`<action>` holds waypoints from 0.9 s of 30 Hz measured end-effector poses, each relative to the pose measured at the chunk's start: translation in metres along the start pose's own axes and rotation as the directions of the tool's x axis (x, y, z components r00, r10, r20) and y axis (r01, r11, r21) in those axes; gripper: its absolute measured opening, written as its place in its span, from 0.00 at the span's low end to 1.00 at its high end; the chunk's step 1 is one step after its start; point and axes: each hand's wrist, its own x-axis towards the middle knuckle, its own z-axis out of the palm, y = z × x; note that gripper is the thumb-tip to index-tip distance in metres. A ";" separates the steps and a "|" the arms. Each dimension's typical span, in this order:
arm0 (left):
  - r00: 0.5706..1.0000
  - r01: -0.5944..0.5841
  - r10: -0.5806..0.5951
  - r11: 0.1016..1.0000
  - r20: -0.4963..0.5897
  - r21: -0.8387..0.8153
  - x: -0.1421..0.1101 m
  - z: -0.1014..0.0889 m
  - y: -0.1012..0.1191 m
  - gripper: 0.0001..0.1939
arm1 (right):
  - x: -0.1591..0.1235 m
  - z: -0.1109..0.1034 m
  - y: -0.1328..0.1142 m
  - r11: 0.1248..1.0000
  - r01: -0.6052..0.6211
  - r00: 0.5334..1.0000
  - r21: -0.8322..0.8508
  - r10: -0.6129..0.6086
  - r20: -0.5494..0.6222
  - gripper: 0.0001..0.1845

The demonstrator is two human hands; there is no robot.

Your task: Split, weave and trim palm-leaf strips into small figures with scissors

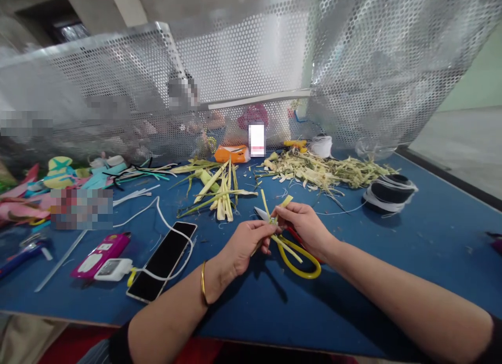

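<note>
My left hand [254, 235] pinches pale green plant strips [289, 248] that cross between my hands. From the other side, my right hand [303, 224] has its thumb and fingers closed on the same strips, with one flat end sticking up above it. Below my hands lies a pair of scissors [309, 273] with a yellow handle loop; a red part shows beside it and the blade tip points up and left. The exact spot where the strips meet is partly hidden by my fingers. Beyond my hands, more cut stalks and leaves [223, 196] lie on the blue table [337, 322].
A heap of plant scraps [321, 168] lies behind, near a spool of white thread [388, 194] at right. To the left are a phone [167, 259], a white cable, a magenta device [102, 255] and colourful pieces. A perforated metal screen [243, 55] borders the back.
</note>
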 end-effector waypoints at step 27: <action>0.999 -0.016 0.005 0.970 -0.045 -0.244 0.004 -0.008 0.008 0.18 | -0.019 0.003 0.012 -0.276 0.763 0.448 -0.584 -0.425 0.786 0.16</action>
